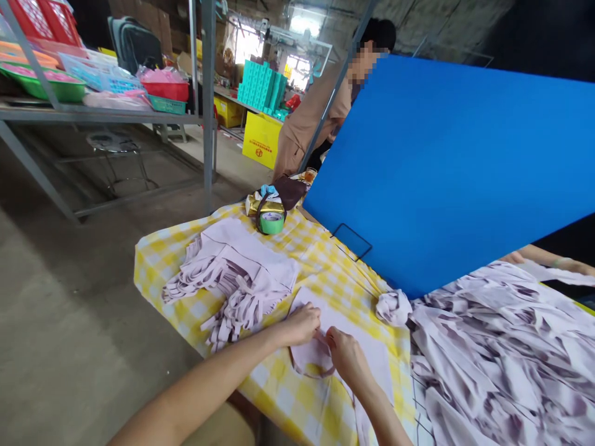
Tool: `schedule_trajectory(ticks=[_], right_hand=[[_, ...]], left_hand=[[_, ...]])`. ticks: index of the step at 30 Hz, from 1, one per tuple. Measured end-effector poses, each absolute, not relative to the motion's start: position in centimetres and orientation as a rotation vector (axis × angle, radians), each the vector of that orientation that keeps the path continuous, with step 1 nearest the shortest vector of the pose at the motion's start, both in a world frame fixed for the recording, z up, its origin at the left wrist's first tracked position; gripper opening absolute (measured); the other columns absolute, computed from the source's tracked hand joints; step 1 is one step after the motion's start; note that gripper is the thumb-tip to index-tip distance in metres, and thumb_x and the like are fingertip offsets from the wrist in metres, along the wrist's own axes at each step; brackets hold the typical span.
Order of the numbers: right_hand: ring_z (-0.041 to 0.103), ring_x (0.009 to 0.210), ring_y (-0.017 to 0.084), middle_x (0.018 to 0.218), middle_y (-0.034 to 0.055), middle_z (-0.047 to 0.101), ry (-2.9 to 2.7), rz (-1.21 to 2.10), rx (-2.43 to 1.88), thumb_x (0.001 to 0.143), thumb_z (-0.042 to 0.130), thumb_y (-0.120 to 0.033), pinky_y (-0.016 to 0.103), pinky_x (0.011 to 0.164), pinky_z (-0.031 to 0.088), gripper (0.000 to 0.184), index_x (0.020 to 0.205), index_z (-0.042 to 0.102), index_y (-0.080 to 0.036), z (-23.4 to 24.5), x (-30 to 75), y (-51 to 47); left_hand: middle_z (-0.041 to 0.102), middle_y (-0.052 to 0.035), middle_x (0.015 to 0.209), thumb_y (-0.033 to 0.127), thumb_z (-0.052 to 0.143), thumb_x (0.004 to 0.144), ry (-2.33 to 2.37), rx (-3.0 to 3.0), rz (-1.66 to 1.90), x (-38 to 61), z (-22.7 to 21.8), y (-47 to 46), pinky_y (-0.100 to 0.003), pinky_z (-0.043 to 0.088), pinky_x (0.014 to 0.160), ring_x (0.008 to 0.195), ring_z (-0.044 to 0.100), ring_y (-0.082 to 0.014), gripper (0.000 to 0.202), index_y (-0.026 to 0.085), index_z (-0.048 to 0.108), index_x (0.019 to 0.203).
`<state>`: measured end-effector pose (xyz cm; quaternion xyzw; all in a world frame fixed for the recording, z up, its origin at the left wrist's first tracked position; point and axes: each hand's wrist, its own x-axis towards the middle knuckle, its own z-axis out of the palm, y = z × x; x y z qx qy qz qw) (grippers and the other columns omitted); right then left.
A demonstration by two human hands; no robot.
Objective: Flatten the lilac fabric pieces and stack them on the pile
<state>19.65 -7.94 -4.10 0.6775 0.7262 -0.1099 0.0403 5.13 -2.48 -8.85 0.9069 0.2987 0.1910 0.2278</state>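
Observation:
My left hand (303, 323) is closed in a pinch on a narrow lilac fabric strip (320, 337). Close beside it, my right hand (346, 352) also grips the strip with curled fingers. Under both hands a flat lilac fabric piece (367, 341) lies on the table, and part of the strip loops down across it. What exactly sits between my fingertips is partly hidden. To the left of my hands rests a stack of lilac cloth pieces (246, 254) with many loose straps hanging from one side.
A yellow-and-white checked tablecloth (274, 387) covers the table. Green tape (271, 223) stands at the back. A large blue board (455, 161) leans over the right side. A heap of lilac strips (502, 347) lies at right, near another person's arm (553, 257). A person (311, 118) stands behind.

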Motion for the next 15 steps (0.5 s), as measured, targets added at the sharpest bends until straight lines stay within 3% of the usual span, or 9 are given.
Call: schedule_trajectory(ticks=[15], right_hand=[[0.061,0.068,0.017,0.078,0.008,0.068,2.16,-0.253,1.972,0.079,0.041,0.0,0.023,0.055,0.029,0.024,0.08,0.059,-0.016,-3.0,18.9,-7.3]], left_hand=[[0.057,-0.0061,0.082,0.021,0.056,0.082,0.793,2.514,0.527,5.0,-8.6,-2.2,-0.028,0.04,0.076,0.087,0.047,-0.0196,0.015,0.014,0.06,0.069]])
